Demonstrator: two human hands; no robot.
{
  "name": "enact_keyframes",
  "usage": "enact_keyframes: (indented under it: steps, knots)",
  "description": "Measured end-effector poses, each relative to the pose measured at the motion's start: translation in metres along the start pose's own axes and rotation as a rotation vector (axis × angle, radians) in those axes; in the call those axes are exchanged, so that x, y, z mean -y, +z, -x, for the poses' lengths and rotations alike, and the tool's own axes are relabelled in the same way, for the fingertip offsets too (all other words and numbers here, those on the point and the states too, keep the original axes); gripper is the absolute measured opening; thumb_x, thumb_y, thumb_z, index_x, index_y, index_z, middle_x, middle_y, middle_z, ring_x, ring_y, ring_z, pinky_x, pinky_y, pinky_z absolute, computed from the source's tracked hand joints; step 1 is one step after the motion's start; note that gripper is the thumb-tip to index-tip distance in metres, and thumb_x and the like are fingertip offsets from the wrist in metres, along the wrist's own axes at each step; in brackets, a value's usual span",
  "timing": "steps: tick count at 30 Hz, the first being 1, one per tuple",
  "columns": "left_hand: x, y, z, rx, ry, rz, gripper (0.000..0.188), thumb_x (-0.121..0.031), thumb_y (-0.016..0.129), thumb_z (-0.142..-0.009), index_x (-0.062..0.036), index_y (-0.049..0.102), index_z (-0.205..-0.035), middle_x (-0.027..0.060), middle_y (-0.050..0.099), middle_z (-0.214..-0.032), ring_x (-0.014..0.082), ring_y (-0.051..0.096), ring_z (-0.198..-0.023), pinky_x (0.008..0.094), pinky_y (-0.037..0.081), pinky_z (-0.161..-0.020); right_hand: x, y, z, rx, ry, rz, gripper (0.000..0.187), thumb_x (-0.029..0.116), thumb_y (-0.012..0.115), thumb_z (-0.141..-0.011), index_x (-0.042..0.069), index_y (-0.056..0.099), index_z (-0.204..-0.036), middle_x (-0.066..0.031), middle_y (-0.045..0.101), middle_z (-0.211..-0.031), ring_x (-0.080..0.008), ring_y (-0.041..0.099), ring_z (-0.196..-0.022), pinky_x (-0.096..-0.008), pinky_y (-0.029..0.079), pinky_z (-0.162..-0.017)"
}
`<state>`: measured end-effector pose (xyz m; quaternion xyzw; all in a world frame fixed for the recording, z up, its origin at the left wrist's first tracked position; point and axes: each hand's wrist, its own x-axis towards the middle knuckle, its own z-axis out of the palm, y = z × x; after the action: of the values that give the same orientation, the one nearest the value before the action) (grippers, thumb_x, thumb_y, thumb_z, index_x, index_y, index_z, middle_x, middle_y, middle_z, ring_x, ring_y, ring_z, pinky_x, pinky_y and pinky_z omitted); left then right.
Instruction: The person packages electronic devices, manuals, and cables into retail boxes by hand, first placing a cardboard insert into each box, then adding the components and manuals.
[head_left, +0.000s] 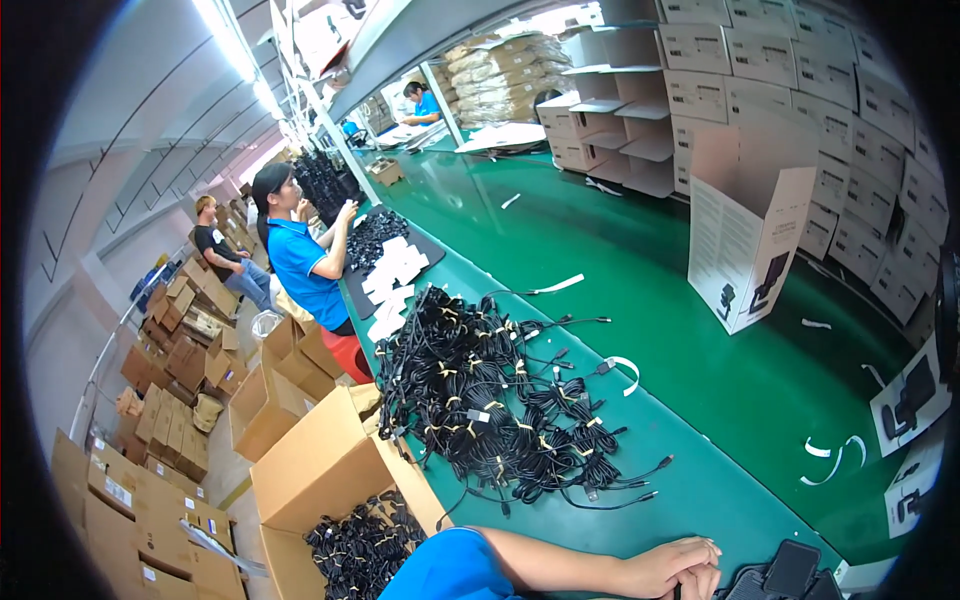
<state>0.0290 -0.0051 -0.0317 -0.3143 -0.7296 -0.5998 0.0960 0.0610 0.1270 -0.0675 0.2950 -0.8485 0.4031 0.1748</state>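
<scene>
At the lower edge, my left arm in a blue sleeve reaches across the green worktop. My left hand [672, 568] is closed, its fingers curled together. A sliver of something dark shows beneath them, but what it is stays hidden. Just right of the hand lies a black stand-like part [790, 572] with a flat rectangular pad, cut off by the lower edge. Beyond my forearm, a large heap of black cables [470, 390], bundled with pale ties, spreads over the table. My right hand does not show.
An open carton [315, 465] of more cable bundles stands left of the table. A tall open printed box [745, 230] stands on the green bench [620, 280], among paper strips. Stacked white boxes [700, 85] line the right. A co-worker in blue [298, 260] stands farther along.
</scene>
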Motion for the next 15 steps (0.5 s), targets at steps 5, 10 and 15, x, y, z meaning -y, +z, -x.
enact_keyframes:
  steps: [5,10,15]
  knots:
    - [0.001,-0.001,0.001,-0.022,0.021,-0.027,0.032,0.002,0.044,-0.069,-0.005,0.05,-0.1,0.0124,0.055,-0.098,0.0311,0.051,-0.087,0.0353,0.042,-0.077,0.028,-0.023,-0.023,0.101,-0.026,-0.05,0.028,0.011,0.053,-0.071,0.0,0.054,-0.097,-0.0166,0.052,-0.097,-0.0328,0.046,-0.087,-0.039,0.038,-0.081]
    - [0.01,0.005,0.003,-0.048,0.059,-0.07,0.032,0.002,0.045,-0.067,-0.0052,0.051,-0.098,0.0126,0.055,-0.095,0.0308,0.051,-0.083,0.0348,0.042,-0.074,0.029,-0.024,-0.022,0.116,-0.071,-0.034,0.029,0.011,0.051,-0.073,-0.001,0.053,-0.099,-0.0177,0.052,-0.099,-0.034,0.046,-0.089,-0.04,0.036,-0.083]
    - [-0.002,-0.006,0.002,0.055,-0.036,-0.053,0.027,0.003,0.047,-0.069,-0.0021,0.047,-0.095,0.0138,0.052,-0.1,0.0297,0.049,-0.09,0.0348,0.04,-0.079,0.024,-0.024,-0.024,0.139,-0.08,-0.068,0.03,0.011,0.049,-0.075,-0.001,0.052,-0.103,-0.0185,0.051,-0.103,-0.0356,0.046,-0.093,-0.041,0.035,-0.085]
